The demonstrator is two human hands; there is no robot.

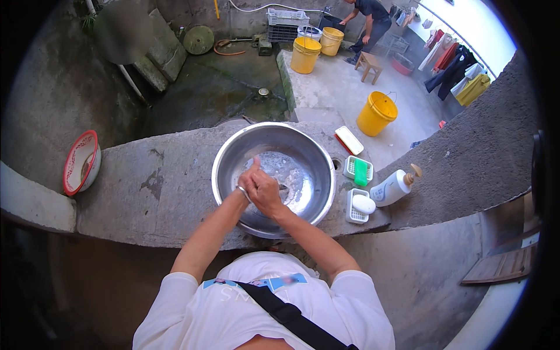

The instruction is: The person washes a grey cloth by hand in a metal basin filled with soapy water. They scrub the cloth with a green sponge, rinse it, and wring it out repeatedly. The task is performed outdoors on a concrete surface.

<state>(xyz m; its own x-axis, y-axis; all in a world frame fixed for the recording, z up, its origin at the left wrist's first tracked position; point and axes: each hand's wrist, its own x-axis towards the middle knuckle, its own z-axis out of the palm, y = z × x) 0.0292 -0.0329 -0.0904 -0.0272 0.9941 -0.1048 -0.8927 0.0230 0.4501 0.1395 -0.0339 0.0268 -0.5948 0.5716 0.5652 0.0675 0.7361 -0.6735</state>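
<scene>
Both my hands are pressed together over a wide metal basin (318, 201) that holds cloudy water with whitish suds. My left hand (251, 178) is closed, one digit sticking up, and wears a silvery bracelet (244, 194) at its wrist. Against it lies my right hand (267, 193), its fingers curled round the left. Whether anything sits between the palms is hidden. Right of the basin, a white soap dish (357, 217) carries a white oval soap bar (364, 204). Another white dish (349, 168) holds a green bar (360, 172). A white pump bottle (391, 188) leans beside them.
The basin rests on a concrete ledge (125, 192). A red-backed scrubbing brush (349, 140) lies near its far edge; a red-rimmed enamel bowl (81, 162) tilts at the left end. Beyond are yellow buckets (377, 115), a wooden stool (368, 62) and a bending person (371, 22).
</scene>
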